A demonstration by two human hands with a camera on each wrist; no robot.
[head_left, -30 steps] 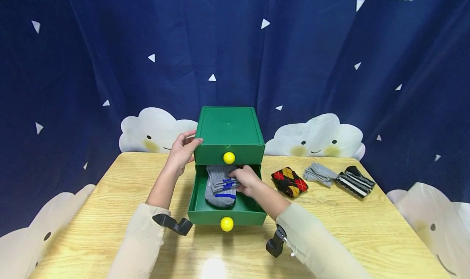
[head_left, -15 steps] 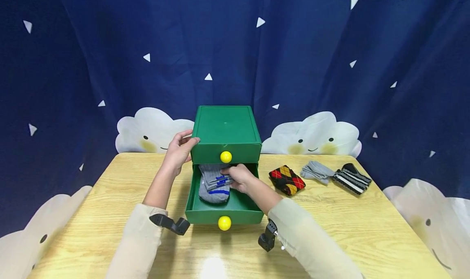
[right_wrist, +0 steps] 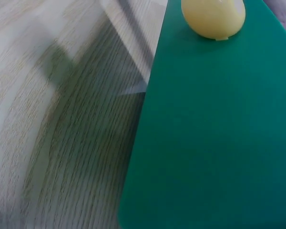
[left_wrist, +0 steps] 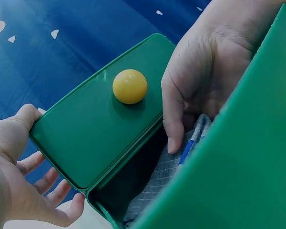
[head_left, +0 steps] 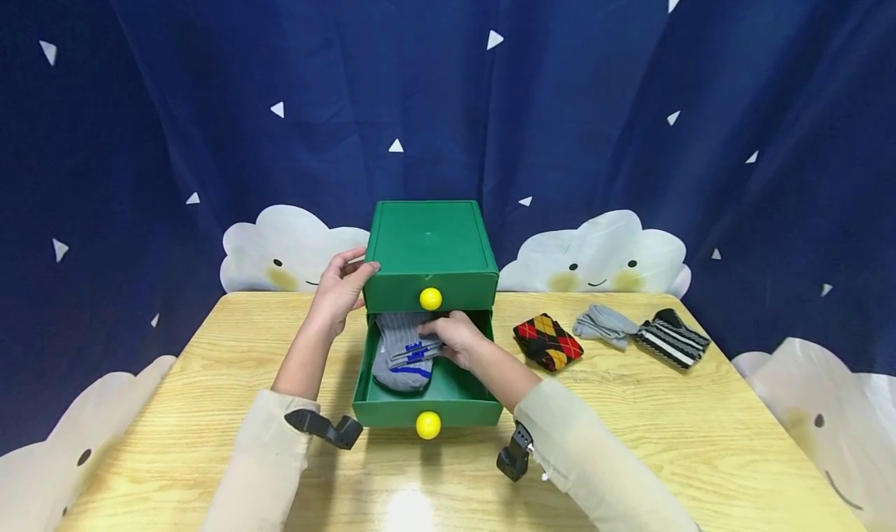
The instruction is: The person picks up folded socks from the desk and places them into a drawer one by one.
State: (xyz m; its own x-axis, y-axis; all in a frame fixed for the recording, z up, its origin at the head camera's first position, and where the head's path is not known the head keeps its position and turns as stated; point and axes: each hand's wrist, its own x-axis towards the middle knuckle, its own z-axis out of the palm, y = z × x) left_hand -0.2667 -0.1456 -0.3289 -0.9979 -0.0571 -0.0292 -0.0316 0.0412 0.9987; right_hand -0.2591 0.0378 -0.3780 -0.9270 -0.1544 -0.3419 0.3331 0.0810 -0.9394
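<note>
One folded bundle of grey ribbed socks with blue markings (head_left: 400,355) lies inside the pulled-out green plastic lower drawer (head_left: 462,415), toward its left side. The upper drawer (head_left: 392,292) of the same green plastic cabinet (head_left: 428,236) is closed.

Right hand (head_left: 458,339): inside the lower drawer, thumb on the sock bundle. Its other fingertips are hidden, so whether it grips or merely presses cannot be told. Left hand (head_left: 341,287): fingers loosely spread, gripping nothing; thumb resting at the cabinet's upper front left corner.

Progress, as judged: one bundle is stowed, its placing apparently in hand. Outstanding: a red, yellow and black argyle bundle (head_left: 548,343), a plain light grey bundle (head_left: 602,326) and a black-and-white striped bundle (head_left: 673,340), all on the pale wooden table (head_left: 630,407) right of the cabinet. Drawer not yet shut.
</note>
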